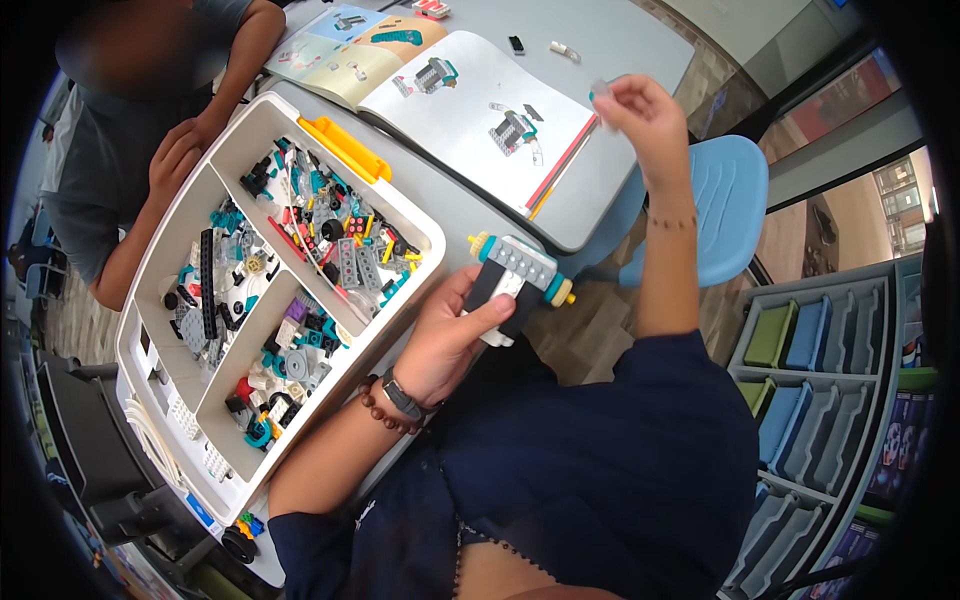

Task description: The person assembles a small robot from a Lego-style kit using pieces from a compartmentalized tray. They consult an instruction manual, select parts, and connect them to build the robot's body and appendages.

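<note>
My left hand [442,335] is wrapped round a toy brick assembly [522,264], its thumb pressed on the white part. The assembly has a grey studded top, dark sides and teal and pale yellow round pieces at its ends. Raised to the right, my right hand [648,118] pinches a small greyish piece [599,88] with a bit of teal by it; blur hides its exact shape. Beyond both hands, an open instruction booklet [440,120] with pictures of brick builds lies on the table.
At left, a white divided tray [420,235] holds many loose bricks, with a yellow container [345,148] at its edge. Another person's hands [180,155] rest beside it. Small black [516,45] and white [565,51] pieces lie beyond the booklet. A blue chair [715,205] stands right.
</note>
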A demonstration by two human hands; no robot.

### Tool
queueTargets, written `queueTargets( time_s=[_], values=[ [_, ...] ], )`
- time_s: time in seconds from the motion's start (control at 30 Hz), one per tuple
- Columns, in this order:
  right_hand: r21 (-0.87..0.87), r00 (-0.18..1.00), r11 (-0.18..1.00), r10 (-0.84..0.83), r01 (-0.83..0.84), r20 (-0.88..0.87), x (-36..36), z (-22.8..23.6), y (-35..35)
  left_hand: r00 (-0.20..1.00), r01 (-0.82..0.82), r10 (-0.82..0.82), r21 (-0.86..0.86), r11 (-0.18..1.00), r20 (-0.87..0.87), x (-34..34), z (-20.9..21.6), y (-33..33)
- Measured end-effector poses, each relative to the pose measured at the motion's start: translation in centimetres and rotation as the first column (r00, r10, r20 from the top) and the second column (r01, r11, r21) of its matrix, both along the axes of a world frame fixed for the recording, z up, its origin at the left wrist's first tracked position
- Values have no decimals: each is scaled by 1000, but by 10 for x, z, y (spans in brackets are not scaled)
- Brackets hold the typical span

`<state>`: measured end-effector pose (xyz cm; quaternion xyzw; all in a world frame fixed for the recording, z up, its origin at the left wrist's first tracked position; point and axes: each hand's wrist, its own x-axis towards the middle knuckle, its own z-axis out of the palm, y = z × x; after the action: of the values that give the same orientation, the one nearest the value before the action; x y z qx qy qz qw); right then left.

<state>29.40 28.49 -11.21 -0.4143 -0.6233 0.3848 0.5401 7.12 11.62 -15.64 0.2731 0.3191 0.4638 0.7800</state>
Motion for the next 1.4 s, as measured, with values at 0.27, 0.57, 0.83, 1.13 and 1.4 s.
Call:
queueTargets(
  time_s=[0.27, 0.57, 0.83, 1.13, 1.4],
  values=[
    [-216, 971, 950, 201, -225, -129, -1, -14, -104, 999, -11, 16, 115, 993, -40, 7, -17, 12],
    [32, 989, 999, 1, -5, 149, -21, -44, -140, 997, -28, 39, 163, 986, -60, 8, -19, 9],
    [59, 989, 997, -48, 41, 137, -24, -56, -147, 995, -22, 37, 155, 988, -91, 9, -15, 6],
    [-35, 999, 999, 3, -4, -45, -22, -64, -148, 982, -17, 64, 255, 967, -176, 12, -18, 5],
    [250, 977, 966, -114, 66, 181, -20, -66, -144, 956, -16, 101, 297, 955, -275, 13, -29, 4]
  ],
)
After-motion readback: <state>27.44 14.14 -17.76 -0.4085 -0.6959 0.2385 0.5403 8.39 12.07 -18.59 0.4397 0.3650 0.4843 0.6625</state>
